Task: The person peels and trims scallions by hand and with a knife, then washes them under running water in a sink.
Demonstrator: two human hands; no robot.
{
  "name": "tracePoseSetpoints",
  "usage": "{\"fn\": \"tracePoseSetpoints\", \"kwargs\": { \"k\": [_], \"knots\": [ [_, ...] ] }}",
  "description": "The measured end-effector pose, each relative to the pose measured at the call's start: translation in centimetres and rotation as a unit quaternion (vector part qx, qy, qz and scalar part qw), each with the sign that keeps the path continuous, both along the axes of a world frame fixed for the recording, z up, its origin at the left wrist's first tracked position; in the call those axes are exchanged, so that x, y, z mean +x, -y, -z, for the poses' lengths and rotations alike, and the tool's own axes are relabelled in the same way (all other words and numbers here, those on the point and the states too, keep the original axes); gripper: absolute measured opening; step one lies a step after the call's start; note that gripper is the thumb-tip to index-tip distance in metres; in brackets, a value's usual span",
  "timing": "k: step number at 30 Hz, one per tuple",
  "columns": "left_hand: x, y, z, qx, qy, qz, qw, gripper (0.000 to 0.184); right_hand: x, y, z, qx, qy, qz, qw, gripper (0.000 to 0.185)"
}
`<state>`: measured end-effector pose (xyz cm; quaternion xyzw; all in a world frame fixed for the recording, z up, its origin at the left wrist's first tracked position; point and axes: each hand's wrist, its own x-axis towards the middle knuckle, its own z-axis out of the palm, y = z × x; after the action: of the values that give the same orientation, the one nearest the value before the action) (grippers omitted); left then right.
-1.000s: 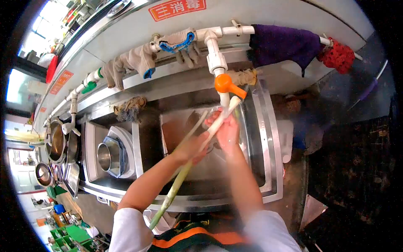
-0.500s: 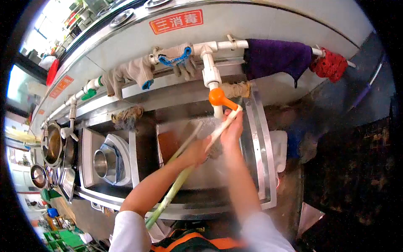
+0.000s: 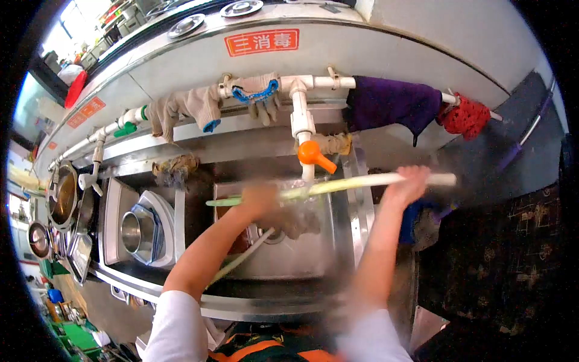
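Observation:
A long leek lies nearly level across the sink, just under the tap, its white end to the right and its green end to the left. My right hand is closed round the white part, beyond the sink's right rim. On the greener part is my left hand, smeared by motion but wrapped round the stalk. A second leek slants in the sink below, its lower end hidden by my left arm. The white tap's orange handle points down to the right, and splashing blurs the water beneath.
Gloves, a purple cloth and a red cloth hang on the white pipe. Left of the sink, a metal pot stands in white basins. A scrubber rests on the back rim.
The leek has swung from a steep slant to nearly level. My right hand has moved right with its white end, while my left has shifted left and up. The second leek now shows more plainly.

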<state>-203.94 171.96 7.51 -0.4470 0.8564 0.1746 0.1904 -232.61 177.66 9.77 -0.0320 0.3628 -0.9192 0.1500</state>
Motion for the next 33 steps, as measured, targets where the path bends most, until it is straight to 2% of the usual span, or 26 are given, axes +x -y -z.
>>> {"fn": "tracePoseSetpoints", "kwargs": {
  "k": [1, 3, 4, 6, 7, 9, 10, 12, 13, 15, 16, 17, 18, 19, 20, 22, 23, 25, 26, 28, 29, 32, 33],
  "knots": [
    [0.5, 0.5, 0.7, -0.006, -0.001, 0.001, 1.0, 0.034, -0.5, -0.2, -0.8, 0.005, 0.01, 0.028, 1.0, 0.017],
    [1.4, 0.4, 2.8, -0.097, -0.131, -0.032, 0.986, 0.034, -1.0, -0.9, -1.1, -0.018, -0.007, -0.006, 1.0, 0.018],
    [1.1, 0.6, 3.4, -0.096, -0.131, -0.034, 0.986, 0.034, -0.8, -0.8, -1.4, -0.042, -0.013, -0.028, 0.999, 0.019],
    [-0.1, 0.8, 4.5, -0.009, -0.16, 0.033, 0.986, 0.039, 0.6, -0.5, -1.6, -0.04, -0.026, -0.061, 0.997, 0.019],
    [-1.1, 0.4, 4.5, -0.009, -0.162, 0.033, 0.986, 0.039, 1.8, -0.4, -1.8, -0.038, -0.039, -0.089, 0.995, 0.019],
    [-4.1, -0.5, 4.3, 0.079, -0.281, -0.012, 0.957, 0.043, 6.4, -0.4, -2.1, -0.005, -0.042, -0.141, 0.989, 0.02],
    [-5.7, -0.9, 4.2, 0.079, -0.284, -0.011, 0.956, 0.043, 8.3, -0.2, -0.4, -0.01, -0.041, -0.174, 0.984, 0.02],
    [-7.9, -1.4, 3.8, 0.126, -0.444, -0.023, 0.887, 0.047, 12.4, -0.2, 2.5, -0.004, -0.009, -0.246, 0.969, 0.018],
    [-7.5, -1.2, 3.1, 0.119, -0.446, -0.026, 0.887, 0.047, 13.2, -0.2, 2.6, 0.003, 0.037, -0.273, 0.961, 0.017],
    [-5.9, -1.5, 1.3, 0.166, -0.282, -0.061, 0.943, 0.048, 13.3, -0.4, 2.8, -0.012, 0.032, -0.312, 0.949, 0.016],
    [-4.9, -1.3, 0.9, 0.164, -0.278, -0.061, 0.944, 0.048, 13.0, -0.3, 2.8, -0.026, 0.025, -0.338, 0.941, 0.016],
    [-3.6, -1.2, 0.6, 0.189, -0.28, -0.028, 0.941, 0.048, 12.8, 0.1, 2.7, 0.003, -0.032, -0.27, 0.962, 0.014],
    [-2.1, -1.2, 0.6, 0.213, -0.283, 0.004, 0.935, 0.049, 10.7, 0.4, 3.0, -0.024, -0.043, -0.252, 0.966, 0.014],
    [-0.4, -1.3, 1.1, 0.192, -0.208, -0.014, 0.959, 0.047, 7.9, 0.4, 3.4, -0.051, -0.054, -0.237, 0.969, 0.015],
    [1.8, -1.1, 1.8, 0.166, -0.129, -0.029, 0.977, 0.046, 6.3, 0.3, 1.9, -0.012, -0.036, -0.17, 0.985, 0.019],
    [7.4, -0.8, 5.2, 0.071, -0.155, 0.027, 0.985, 0.045, 2.4, -0.3, 1.0, -0.117, 0.018, -0.213, 0.97, 0.018],
    [7.3, -0.6, 4.7, 0.071, -0.157, 0.027, 0.985, 0.045, 1.2, -0.3, 1.3, -0.144, 0.019, -0.217, 0.965, 0.018],
    [7.8, -0.5, 3.7, 0.053, -0.056, 0.015, 0.997, 0.043, 0.4, -0.6, 2.1, -0.149, 0.041, -0.201, 0.967, 0.016],
    [7.8, -0.8, 3.8, 0.052, -0.057, 0.007, 0.997, 0.043, 0.1, -0.7, 2.5, -0.156, 0.065, -0.185, 0.968, 0.015],
    [7.1, -0.6, 4.7, -0.025, -0.19, -0.052, 0.98, 0.038, -0.8, -1.4, 3.0, -0.152, 0.028, -0.155, 0.976, 0.011],
    [7.3, -0.4, 5.8, -0.076, -0.245, -0.017, 0.966, 0.036, -1.9, -2.0, 3.2, -0.146, 0.033, -0.151, 0.977, 0.011],
    [8.3, 0.0, 6.3, -0.085, -0.254, -0.005, 0.964, 0.04, -3.6, -4.1, 0.4, -0.107, 0.009, -0.095, 0.99, 0.012],
    [8.6, 0.2, 5.9, -0.085, -0.257, -0.006, 0.963, 0.04, -7.0, -5.1, 2.4, -0.159, -0.007, -0.15, 0.976, 0.014]
  ]
}}
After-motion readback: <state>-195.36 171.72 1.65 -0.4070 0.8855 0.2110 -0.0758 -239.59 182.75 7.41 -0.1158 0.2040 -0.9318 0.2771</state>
